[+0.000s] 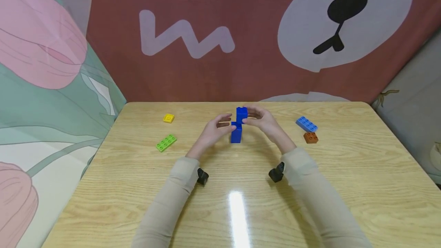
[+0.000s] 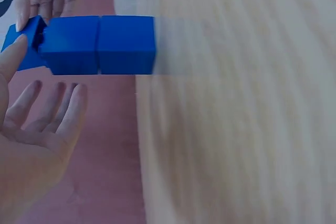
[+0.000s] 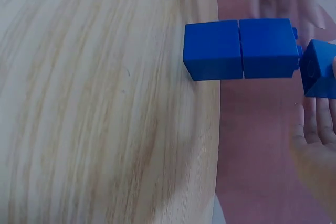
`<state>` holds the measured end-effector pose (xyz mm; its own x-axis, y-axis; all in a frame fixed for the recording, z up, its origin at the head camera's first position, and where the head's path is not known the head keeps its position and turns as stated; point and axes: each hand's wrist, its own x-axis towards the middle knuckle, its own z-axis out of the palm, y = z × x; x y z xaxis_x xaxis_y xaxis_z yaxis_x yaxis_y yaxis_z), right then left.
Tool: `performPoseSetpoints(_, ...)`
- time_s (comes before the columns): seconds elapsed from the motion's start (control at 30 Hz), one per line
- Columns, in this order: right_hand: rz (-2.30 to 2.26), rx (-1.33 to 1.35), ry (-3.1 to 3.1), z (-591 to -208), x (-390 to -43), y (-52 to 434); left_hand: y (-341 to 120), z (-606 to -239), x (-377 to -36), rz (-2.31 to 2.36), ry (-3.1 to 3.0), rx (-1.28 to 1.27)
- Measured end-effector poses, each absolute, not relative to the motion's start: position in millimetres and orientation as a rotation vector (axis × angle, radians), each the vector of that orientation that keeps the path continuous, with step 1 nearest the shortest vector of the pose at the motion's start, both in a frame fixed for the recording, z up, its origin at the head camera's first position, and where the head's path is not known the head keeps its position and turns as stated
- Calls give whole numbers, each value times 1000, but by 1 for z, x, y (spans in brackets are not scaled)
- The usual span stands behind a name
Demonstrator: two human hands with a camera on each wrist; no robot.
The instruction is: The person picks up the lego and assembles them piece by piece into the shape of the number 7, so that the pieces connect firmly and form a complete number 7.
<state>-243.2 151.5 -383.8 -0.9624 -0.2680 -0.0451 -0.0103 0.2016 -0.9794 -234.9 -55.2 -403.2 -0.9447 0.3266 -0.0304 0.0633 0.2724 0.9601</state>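
Note:
Two dark blue building bricks stand stacked as a blue tower (image 1: 236, 134) on the table, with a seam between them in both wrist views. My right hand (image 1: 263, 121) pinches a third dark blue brick (image 1: 241, 113) just above the tower. This brick sits off to the right and tilted, close over the studs in the right wrist view. At the tower's left side is my left hand (image 1: 215, 130), its fingers loosely spread. Its thumb (image 2: 14, 56) overlaps the held brick in the left wrist view, while its other fingers stand apart from the bricks.
On the left of the wooden table (image 1: 213, 209) lie a yellow brick (image 1: 168, 118) and a flat light green brick (image 1: 166, 143). A lighter blue brick (image 1: 306, 124) and a brown brick (image 1: 311, 137) lie on the right. A printed cloth (image 1: 193, 75) hangs behind the table's far edge.

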Motion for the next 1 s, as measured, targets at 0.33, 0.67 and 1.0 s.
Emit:
performPoseSetpoints(0.33,-1782,-324,2305,-384,-239,141,-57,-389,-233,1835,2348,411)
performPoseSetpoints(0.67,-1773,-334,2305,-387,-238,140,-55,-391,-233,1808,2357,467)
performPoseSetpoints(1.0,-1772,-375,2305,-386,-235,143,-54,-394,-233,1771,2398,457)
